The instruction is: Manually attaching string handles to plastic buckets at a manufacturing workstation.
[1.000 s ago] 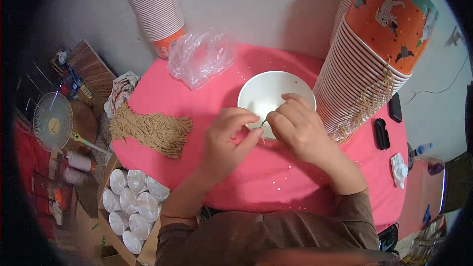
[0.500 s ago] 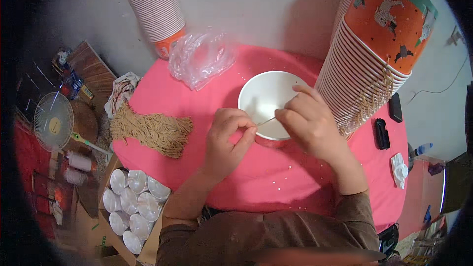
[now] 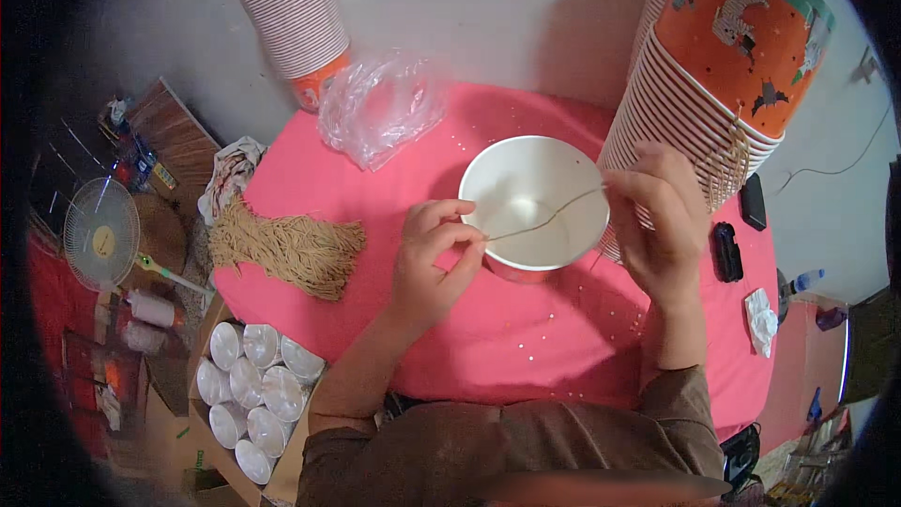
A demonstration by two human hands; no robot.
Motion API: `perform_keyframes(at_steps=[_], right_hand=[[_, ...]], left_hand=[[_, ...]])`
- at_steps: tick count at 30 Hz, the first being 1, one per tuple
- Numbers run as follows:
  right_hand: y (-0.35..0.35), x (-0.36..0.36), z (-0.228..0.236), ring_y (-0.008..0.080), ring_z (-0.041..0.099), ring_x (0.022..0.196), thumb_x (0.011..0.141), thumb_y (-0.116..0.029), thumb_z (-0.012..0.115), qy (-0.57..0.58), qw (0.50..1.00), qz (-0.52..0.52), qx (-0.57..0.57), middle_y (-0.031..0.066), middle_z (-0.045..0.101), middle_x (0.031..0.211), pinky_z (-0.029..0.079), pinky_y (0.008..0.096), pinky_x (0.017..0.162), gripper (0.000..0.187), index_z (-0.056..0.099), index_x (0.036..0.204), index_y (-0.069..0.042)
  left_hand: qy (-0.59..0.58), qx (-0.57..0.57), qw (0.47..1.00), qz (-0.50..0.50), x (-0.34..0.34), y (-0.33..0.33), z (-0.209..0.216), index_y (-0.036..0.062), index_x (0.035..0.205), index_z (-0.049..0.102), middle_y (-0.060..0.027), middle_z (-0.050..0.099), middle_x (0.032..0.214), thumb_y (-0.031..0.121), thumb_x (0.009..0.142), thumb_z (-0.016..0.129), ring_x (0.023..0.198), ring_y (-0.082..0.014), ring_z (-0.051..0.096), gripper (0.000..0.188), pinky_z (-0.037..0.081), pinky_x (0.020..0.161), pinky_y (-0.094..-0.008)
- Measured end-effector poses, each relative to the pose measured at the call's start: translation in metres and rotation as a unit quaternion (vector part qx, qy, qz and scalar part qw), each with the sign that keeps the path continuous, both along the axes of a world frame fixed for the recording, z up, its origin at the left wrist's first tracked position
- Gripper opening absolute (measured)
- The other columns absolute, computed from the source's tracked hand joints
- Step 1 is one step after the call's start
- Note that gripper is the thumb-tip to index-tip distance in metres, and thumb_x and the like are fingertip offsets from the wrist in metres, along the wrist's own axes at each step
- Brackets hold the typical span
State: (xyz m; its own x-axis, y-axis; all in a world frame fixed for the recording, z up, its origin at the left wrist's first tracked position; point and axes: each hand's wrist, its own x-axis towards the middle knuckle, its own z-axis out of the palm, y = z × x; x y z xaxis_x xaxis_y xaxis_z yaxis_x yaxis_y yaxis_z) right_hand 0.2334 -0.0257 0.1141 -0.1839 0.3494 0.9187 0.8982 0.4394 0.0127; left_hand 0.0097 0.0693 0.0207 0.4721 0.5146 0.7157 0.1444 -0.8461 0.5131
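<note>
A white-lined paper bucket (image 3: 511, 155) stands upright in the middle of the table, with a small dark hole high in its far right wall. Across its mouth runs a thin tan cord (image 3: 549, 219), slightly slack. At the bucket's left rim, my left hand (image 3: 432, 258) pinches one end of the cord between thumb and forefinger. My right hand (image 3: 664, 216) grips the other end beyond the right rim, close to the tall bucket stack; its fingers are a little blurred. I cannot tell whether the cord passes through the left wall, since my fingers cover that spot.
A bundle of tan cords (image 3: 286, 249) lies on the pink tablecloth (image 3: 450, 347) at left. Nested orange buckets (image 3: 685, 113) tower at right, another stack (image 3: 291, 14) at back left beside a clear plastic bag (image 3: 380, 108). A carton of clear-topped cups (image 3: 246, 380) sits lower left.
My right hand has moved right and up, away from the left hand, drawing the cord out long across the bucket. My left hand stays at the left rim.
</note>
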Motion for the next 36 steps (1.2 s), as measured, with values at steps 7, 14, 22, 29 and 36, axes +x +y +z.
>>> perform_keyframes(at_steps=[7, 14, 22, 29, 36], right_hand=[[0.003, -0.004, -0.005, 0.0286, 0.059, 0.073, 0.071, 0.001, 0.072, 0.019, 0.998, 0.008, -0.063, 0.009, 0.06, 0.079, 0.048, 0.0387, 0.068, 0.021, 0.063, 0.09, -0.003], [-0.009, -0.014, -0.009, 0.0175, 0.059, 0.063, 0.084, 0.002, 0.066, 0.205, 0.946, 0.118, -0.221, 0.008, 0.061, 0.079, 0.045, 0.0285, 0.057, 0.014, 0.06, 0.096, -0.001], [-0.015, -0.008, 0.002, 0.0105, 0.058, 0.061, 0.091, 0.001, 0.061, 0.352, 0.748, 0.359, -0.434, 0.0083, 0.063, 0.076, 0.046, 0.0215, 0.055, 0.008, 0.058, 0.098, 0.004], [-0.009, -0.014, -0.012, 0.0093, 0.063, 0.072, 0.096, 0.0, 0.055, 0.404, 0.625, 0.464, -0.48, 0.0067, 0.066, 0.084, 0.052, 0.0228, 0.064, 0.008, 0.058, 0.103, 0.001], [-0.003, -0.023, -0.022, 0.0129, 0.067, 0.079, 0.096, 0.0, 0.055, 0.393, 0.674, 0.468, -0.416, 0.0083, 0.067, 0.087, 0.054, 0.0248, 0.07, 0.006, 0.058, 0.1, 0.003]], left_hand=[[0.078, -0.011, 0.997, 0.017, -0.002, -0.033, 0.011, 0.005, 0.107, 0.064, -0.0106, 0.064, 0.091, 0.008, 0.079, 0.07, 0.079, -0.0265, 0.062, 0.029, 0.05, 0.072, -0.037], [0.084, -0.146, 0.984, -0.053, 0.005, -0.025, -0.006, 0.0025, 0.114, 0.061, -0.0097, 0.065, 0.084, 0.012, 0.087, 0.068, 0.074, -0.0167, 0.064, 0.029, 0.05, 0.064, -0.0301], [0.079, -0.103, 0.988, 0.087, -0.026, 0.05, 0.011, -0.0018, 0.101, 0.063, -0.0108, 0.064, 0.09, 0.011, 0.094, 0.059, 0.081, -0.0178, 0.06, 0.015, 0.049, 0.073, -0.0299], [0.022, -0.168, 0.981, -0.094, -0.007, -0.023, 0.031, -0.0006, 0.103, 0.064, -0.0104, 0.064, 0.095, 0.007, 0.091, 0.061, 0.075, -0.0135, 0.061, 0.015, 0.049, 0.065, -0.0283], [-0.014, -0.486, 0.826, -0.286, -0.002, -0.048, 0.048, -0.0032, 0.125, 0.055, 0.0008, 0.06, 0.076, 0.013, 0.096, 0.057, 0.068, -0.0055, 0.055, 0.033, 0.047, 0.061, -0.0228]])
